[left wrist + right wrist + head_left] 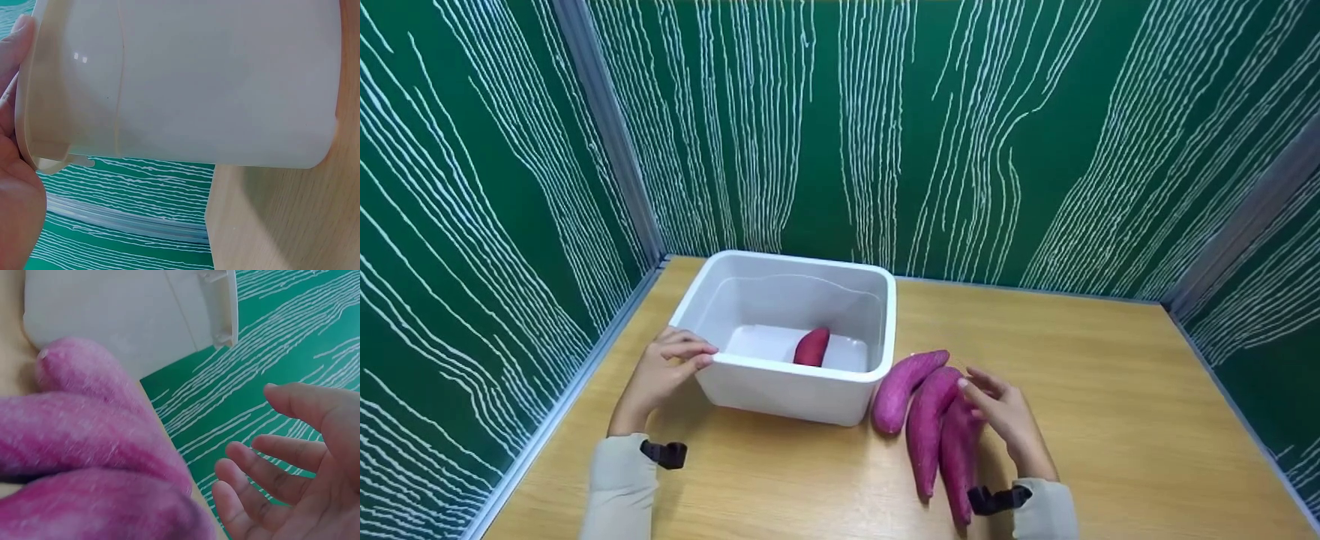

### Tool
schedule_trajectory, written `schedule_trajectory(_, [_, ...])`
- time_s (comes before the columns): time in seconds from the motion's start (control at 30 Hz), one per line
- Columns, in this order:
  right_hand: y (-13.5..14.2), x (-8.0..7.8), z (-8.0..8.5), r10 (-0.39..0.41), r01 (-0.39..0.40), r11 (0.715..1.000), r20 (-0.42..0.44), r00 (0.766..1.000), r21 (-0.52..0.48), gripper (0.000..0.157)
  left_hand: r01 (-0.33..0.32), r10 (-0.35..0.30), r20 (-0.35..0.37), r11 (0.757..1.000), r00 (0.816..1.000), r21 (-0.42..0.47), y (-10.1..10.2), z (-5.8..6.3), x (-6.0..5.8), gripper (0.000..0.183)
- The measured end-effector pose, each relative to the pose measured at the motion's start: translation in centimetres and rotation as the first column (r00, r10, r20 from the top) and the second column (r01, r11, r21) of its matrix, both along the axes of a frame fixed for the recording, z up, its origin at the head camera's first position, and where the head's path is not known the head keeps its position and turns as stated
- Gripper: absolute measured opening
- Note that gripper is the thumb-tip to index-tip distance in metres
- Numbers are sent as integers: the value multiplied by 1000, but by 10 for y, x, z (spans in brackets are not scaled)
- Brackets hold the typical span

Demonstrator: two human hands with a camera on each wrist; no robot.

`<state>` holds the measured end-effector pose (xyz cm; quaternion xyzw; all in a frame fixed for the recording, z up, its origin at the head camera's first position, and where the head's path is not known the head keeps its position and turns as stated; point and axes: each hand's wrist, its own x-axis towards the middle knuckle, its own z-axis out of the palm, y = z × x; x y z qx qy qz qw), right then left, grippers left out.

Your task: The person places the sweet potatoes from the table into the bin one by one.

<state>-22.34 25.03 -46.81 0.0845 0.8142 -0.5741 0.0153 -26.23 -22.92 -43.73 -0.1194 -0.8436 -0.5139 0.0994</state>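
A white plastic bin (787, 394) stands on the table, with one reddish sweet potato (811, 348) lying inside. My left hand (660, 371) holds the bin's rim at its front left corner; in the left wrist view the thumb (19, 42) lies at the rim. Three purple sweet potatoes lie side by side to the right of the bin: the left one (896, 397), the middle one (926, 427) and the right one (958, 465). Near their upper ends is my right hand (1009, 416). Its fingers are loosely spread with nothing between them, apart from the sweet potatoes in the right wrist view.
The wooden table (1125, 420) extends to the right and front. Green panels (952, 142) with white wavy lines enclose it at the back and sides, joined by grey metal posts (611, 127). Black straps (664, 454) are on both wrists.
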Motion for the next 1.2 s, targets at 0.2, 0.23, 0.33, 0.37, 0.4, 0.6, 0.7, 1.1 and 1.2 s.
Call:
schedule_trajectory(0.2, [5,10,-16,-68,68,998,-9,998,-18,58,-20,19,-41,1000,999,-21,0,0,1,14])
schedule_trajectory(0.23, [6,11,-19,-75,74,997,-15,997,-20,59,-19,18,-48,1000,999,-23,0,0,1,13])
schedule_trajectory(0.33, [8,14,-25,-98,98,995,-18,995,-22,62,-20,19,-45,1000,999,-24,0,-1,1,14])
schedule_trajectory(0.37, [9,15,-27,-107,107,994,-14,994,-25,64,-17,16,-39,1000,999,-21,0,-1,0,14])
schedule_trajectory(0.4, [9,16,-29,-115,115,993,-8,993,-29,65,-16,16,-32,1000,999,-20,0,-1,0,15])
schedule_trajectory(0.6, [11,17,-36,-135,138,988,43,990,-67,80,-12,12,0,1000,1000,-6,-1,-2,0,17])
schedule_trajectory(0.7, [11,18,-40,-129,135,988,87,988,-70,86,-6,6,-2,1000,1000,0,0,-1,1,16])
schedule_trajectory(1.1, [2,21,-52,-65,111,962,187,980,-249,102,-3,3,-25,1000,1000,4,1,-1,2,16])
schedule_trajectory(1.2, [2,21,-55,-56,105,966,204,977,-237,105,2,-2,-43,1000,999,-3,0,-1,1,14])
